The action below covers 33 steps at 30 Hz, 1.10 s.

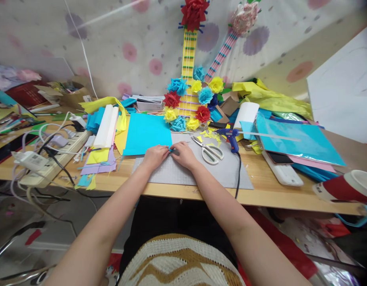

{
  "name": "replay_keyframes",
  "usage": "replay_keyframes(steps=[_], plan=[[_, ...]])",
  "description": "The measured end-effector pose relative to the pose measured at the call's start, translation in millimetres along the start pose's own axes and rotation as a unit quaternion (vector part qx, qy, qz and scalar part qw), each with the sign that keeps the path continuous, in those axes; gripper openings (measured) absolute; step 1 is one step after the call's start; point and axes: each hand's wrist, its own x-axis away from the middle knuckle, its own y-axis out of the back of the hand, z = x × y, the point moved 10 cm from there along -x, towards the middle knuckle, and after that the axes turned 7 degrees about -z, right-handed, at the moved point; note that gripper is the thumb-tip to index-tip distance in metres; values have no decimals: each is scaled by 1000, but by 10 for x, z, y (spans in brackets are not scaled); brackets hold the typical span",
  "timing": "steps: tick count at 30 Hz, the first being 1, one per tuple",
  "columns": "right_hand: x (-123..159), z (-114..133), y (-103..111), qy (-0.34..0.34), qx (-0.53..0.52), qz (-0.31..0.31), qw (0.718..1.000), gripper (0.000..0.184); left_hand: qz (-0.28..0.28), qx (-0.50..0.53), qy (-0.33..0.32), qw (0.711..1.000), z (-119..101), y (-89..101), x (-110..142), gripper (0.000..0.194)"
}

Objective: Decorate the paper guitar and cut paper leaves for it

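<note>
My left hand [156, 156] and my right hand [183, 154] meet at the fingertips over a grey cutting mat [162, 176]. The fingers of both are closed in a pinch. A small dark, bluish piece [175, 152] shows between them, too hidden to name. Just beyond my left fingers lies a bright blue sheet of paper [147, 135], its lower right corner close to the fingertips. To the right of my right hand, scissors [211, 153] with pale handles rest on the mat, blades slightly apart. A blue glue gun [230, 137] lies past them, its black cord running to the table's front edge.
A paper guitar with flowers [189, 95] leans at the back. Yellow scraps [211, 137] lie behind the scissors. Leftward are paper offcuts [98, 165] and a power strip [54, 155] with tangled cables. Rightward lie a bagged blue pack [302, 139], a white device [283, 171] and a cup [346, 186].
</note>
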Motion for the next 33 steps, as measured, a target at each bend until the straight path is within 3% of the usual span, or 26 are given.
replay_keyframes(steps=[5, 11, 16, 25, 33], plan=[[-41, -111, -36, -28, 8, -10, 1000, 15, -22, -1, -3, 1000, 43, 46, 13, 30], [-23, -183, -19, -44, -17, 3, 999, 15, -21, -50, 28, 998, 298, 177, 152, 26], [-35, -228, -17, -80, -34, 9, 996, 15, 39, -80, 30, 996, 469, 239, 196, 28], [-49, -440, -85, -180, -100, -8, 979, 17, 204, -62, 78, 974, 680, 158, -53, 32], [-39, -472, -89, -236, -52, -31, 970, 32, 232, -51, 81, 968, 758, 39, -175, 36]])
